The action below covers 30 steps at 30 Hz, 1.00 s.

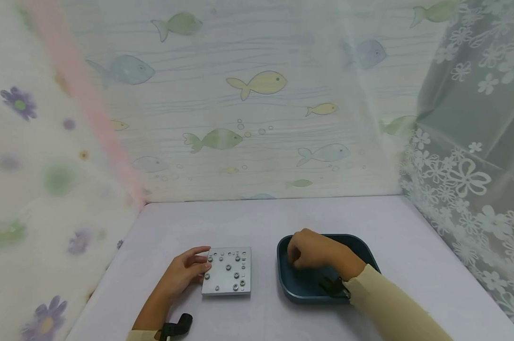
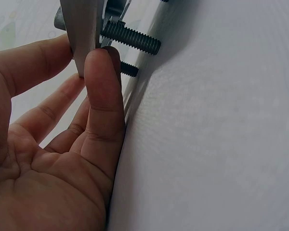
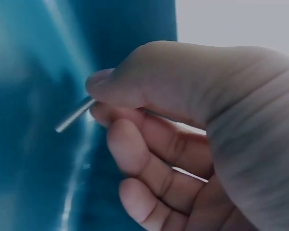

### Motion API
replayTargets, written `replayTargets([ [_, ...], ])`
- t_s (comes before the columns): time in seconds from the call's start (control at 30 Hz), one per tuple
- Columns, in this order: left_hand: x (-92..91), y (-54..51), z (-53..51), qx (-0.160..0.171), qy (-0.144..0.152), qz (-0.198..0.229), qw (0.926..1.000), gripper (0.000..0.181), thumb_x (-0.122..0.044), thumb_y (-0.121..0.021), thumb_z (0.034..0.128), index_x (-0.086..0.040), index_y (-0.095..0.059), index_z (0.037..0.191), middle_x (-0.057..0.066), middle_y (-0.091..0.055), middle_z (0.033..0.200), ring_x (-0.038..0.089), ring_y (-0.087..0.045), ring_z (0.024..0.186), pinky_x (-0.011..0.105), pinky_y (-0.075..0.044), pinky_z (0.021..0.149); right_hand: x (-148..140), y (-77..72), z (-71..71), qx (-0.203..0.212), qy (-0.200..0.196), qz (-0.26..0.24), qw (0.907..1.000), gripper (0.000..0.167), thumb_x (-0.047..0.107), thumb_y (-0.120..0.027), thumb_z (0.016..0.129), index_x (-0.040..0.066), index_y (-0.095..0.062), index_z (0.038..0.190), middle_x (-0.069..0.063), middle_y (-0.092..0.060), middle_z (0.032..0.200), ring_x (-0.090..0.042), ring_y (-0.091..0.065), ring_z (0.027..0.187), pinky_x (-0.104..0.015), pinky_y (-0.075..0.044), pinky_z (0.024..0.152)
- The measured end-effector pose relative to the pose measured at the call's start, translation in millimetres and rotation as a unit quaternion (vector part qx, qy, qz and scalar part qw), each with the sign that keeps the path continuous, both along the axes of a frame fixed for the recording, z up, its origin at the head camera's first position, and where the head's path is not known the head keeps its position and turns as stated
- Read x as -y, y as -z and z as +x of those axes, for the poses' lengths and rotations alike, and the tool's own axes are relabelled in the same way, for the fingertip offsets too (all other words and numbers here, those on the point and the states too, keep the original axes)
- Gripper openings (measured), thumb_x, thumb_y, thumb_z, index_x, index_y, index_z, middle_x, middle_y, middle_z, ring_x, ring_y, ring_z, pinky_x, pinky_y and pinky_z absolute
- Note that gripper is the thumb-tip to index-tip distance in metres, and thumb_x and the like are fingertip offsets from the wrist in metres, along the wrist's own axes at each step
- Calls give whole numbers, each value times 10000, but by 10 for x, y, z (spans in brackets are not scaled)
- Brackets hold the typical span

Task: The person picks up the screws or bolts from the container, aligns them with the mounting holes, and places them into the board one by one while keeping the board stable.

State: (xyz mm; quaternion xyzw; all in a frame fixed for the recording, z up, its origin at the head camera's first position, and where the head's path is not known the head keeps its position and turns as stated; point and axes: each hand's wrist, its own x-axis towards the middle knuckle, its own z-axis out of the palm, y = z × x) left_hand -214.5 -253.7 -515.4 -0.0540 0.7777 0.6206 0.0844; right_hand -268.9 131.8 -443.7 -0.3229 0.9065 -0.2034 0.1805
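A flat silver metal plate (image 1: 217, 278) carries several socket-head screws (image 1: 228, 267) and small holes. My left hand (image 1: 184, 272) grips its left edge between thumb and fingers. In the left wrist view, threaded screw shanks (image 2: 135, 39) stick out from the underside of the plate, above the table. My right hand (image 1: 318, 251) is inside a dark blue tray (image 1: 316, 300). Seen from the right wrist, its thumb and index finger pinch a thin silver metal pin (image 3: 74, 115), while the other fingers curl loosely. The pin's other end is hidden between the fingertips.
A white cloth covers the table (image 1: 189, 218). Behind it hangs a curtain (image 1: 257, 142) printed with fish, with flowered fabric (image 1: 57, 213) at the left and white lace (image 1: 465, 213) at the right. The tray stands to the right of the plate.
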Motion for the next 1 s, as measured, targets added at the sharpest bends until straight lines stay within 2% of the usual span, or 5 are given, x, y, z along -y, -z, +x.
replayTargets([
  [0.23, -13, -24, -1, 7, -19, -68, 10000, 591, -249, -815, 896, -186, -601, 1443, 132, -677, 1256, 234, -699, 965, 350, -618, 761, 7, -187, 48, -184, 158, -223, 9995, 152, 104, -746, 882, 233, -813, 929, 154, -711, 911, -45, -633, 854, -266, -571, 770],
  [0.47, -4, -21, 16, 60, -34, -62, 10000, 578, -228, -812, 897, -183, -605, 1435, 151, -666, 1255, 242, -696, 963, 357, -623, 754, 71, -304, 88, -178, 256, -914, 9953, 65, 159, -755, 930, 197, -805, 949, 175, -717, 862, -52, -656, 803, -262, -574, 748],
  [0.6, 11, -30, 21, 0, -19, -90, 10000, 574, -232, -811, 899, -183, -607, 1434, 150, -667, 1252, 242, -696, 963, 353, -623, 750, 186, -356, 118, -144, 373, -1324, 9904, 52, 186, -766, 942, 222, -798, 962, 189, -723, 870, -45, -672, 823, -264, -581, 774],
  [0.77, 22, -41, 25, -43, 50, -54, 10000, 582, -231, -804, 905, -174, -596, 1445, 154, -668, 1255, 244, -695, 966, 350, -623, 750, 408, -355, 146, -194, 514, -1657, 9846, 63, 214, -785, 934, 274, -792, 951, 186, -723, 864, -71, -663, 814, -274, -581, 740],
  [1.0, 11, -19, 14, -39, 76, -82, 9999, 590, -244, -814, 896, -175, -600, 1442, 154, -659, 1250, 245, -691, 962, 350, -622, 751, 695, -255, 204, -315, 866, -1793, 9795, 75, 223, -783, 934, 261, -810, 993, 173, -696, 856, -112, -615, 803, -281, -551, 669],
])
